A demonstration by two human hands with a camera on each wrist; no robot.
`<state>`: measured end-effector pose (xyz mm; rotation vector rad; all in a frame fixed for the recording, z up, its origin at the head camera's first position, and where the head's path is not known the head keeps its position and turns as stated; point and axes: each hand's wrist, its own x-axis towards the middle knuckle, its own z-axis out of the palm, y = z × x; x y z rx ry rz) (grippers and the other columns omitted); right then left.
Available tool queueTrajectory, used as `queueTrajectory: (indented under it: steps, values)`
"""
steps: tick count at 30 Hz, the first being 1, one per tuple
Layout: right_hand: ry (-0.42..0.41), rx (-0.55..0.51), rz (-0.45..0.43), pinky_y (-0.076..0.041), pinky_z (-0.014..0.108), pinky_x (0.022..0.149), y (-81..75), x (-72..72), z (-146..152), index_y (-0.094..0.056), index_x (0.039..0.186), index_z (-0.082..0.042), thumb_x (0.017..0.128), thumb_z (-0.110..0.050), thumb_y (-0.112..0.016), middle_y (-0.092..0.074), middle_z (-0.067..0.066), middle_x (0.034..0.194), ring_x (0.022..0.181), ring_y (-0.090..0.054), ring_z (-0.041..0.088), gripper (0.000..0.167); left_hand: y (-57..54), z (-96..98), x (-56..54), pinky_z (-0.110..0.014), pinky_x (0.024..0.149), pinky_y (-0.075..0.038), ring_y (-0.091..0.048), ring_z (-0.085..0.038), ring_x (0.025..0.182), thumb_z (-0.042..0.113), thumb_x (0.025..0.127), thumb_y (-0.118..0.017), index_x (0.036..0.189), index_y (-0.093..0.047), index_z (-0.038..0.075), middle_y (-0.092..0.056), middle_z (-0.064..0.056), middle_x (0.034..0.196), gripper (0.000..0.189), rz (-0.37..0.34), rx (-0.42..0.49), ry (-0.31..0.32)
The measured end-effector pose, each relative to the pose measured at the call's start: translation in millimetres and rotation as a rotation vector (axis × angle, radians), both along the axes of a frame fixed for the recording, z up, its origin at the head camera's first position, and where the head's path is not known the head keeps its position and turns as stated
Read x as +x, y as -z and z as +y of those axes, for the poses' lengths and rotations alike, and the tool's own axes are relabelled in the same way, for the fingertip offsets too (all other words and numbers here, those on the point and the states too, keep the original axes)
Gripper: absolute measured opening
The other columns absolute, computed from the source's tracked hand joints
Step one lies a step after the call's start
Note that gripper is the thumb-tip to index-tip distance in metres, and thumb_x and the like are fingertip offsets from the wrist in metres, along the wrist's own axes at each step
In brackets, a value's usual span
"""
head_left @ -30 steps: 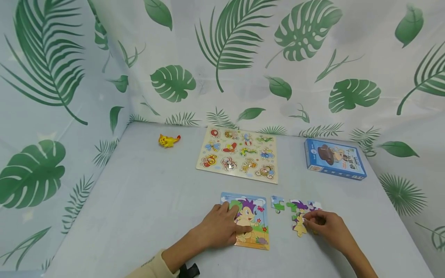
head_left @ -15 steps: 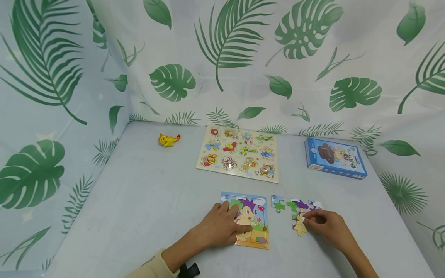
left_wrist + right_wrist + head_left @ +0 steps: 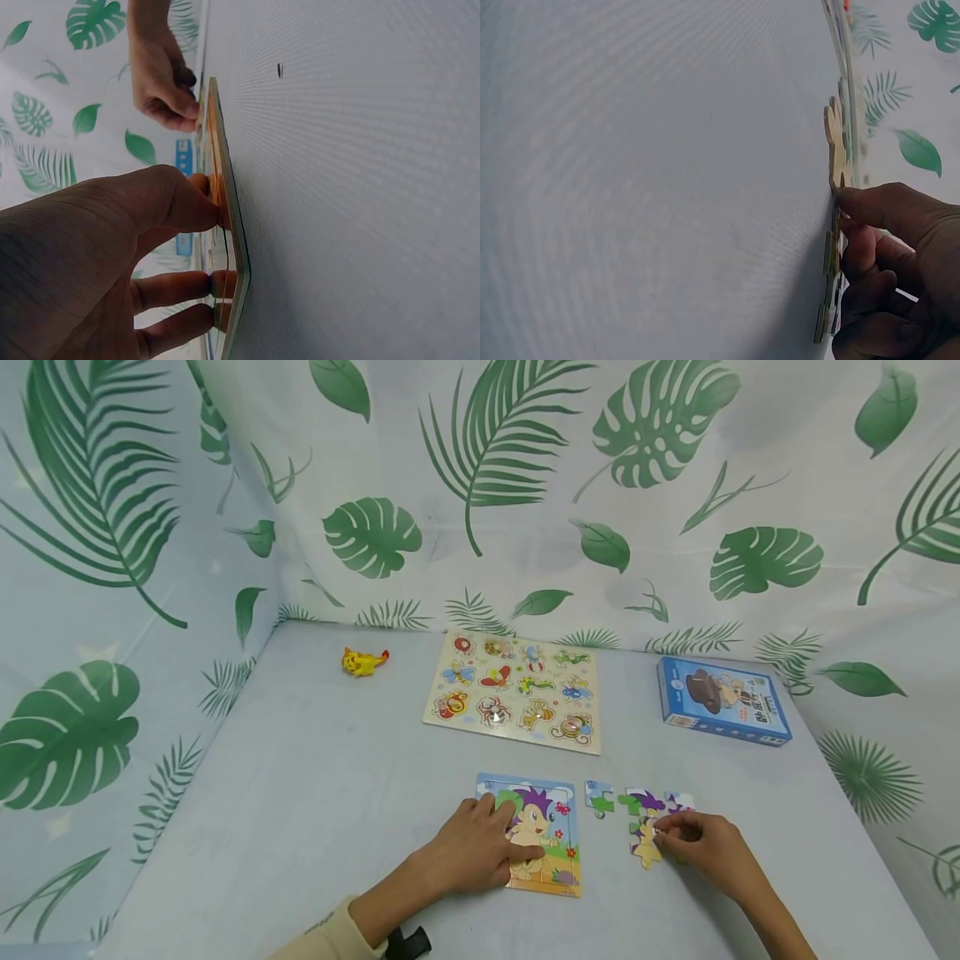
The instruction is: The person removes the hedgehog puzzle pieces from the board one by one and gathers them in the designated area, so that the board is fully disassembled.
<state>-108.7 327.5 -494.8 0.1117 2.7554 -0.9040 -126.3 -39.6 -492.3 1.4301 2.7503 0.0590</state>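
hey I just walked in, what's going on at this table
A person's left hand rests on a hedgehog puzzle, while their right hand pinches a yellow piece among other loose pieces to the puzzle's right. Farther back on the table are a yellow toy, a bug puzzle and a blue box.

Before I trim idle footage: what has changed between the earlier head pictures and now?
Nothing visibly moved, was taken hold of or let go. The left grip stays on the hedgehog puzzle, the right grip at the loose pieces; yellow toy, insect board and blue box lie as before.
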Motion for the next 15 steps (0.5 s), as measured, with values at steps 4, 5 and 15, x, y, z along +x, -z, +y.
queueTrajectory:
  steps: [4,5,15]
  values:
    - [0.005,0.004,-0.001,-0.043,0.027,0.062,0.4,0.5,-0.8,-0.074,0.100,-0.007,0.085,-0.023,-0.077,-0.060,0.000,0.082,0.079,-0.052,0.019,0.022,-0.7,0.1,0.4,-0.034,0.068,-0.036,-0.033,-0.018,0.080,0.035,0.092,-0.062,0.137,-0.051,0.054,-0.039,0.001,0.093,0.049,-0.001,-0.001,0.001]
    - [0.006,0.004,-0.002,-0.043,0.027,0.063,0.4,0.5,-0.8,-0.074,0.100,-0.007,0.085,-0.023,-0.077,-0.060,0.000,0.082,0.079,-0.052,0.019,0.022,-0.8,0.0,0.6,-0.034,0.068,-0.036,-0.033,-0.018,0.079,0.035,0.092,-0.062,0.137,-0.052,0.054,-0.039,0.001,0.093,0.049,0.003,0.000,0.002]
    - [0.022,0.011,-0.007,-0.044,0.026,0.063,1.0,0.9,-1.8,-0.074,0.100,-0.006,0.085,-0.023,-0.077,-0.062,0.000,0.083,0.079,-0.053,0.019,0.023,1.7,-0.1,0.2,-0.033,0.067,-0.034,-0.032,-0.018,0.079,0.034,0.092,-0.061,0.135,-0.052,0.054,-0.040,0.001,0.095,0.048,0.031,0.013,0.005]
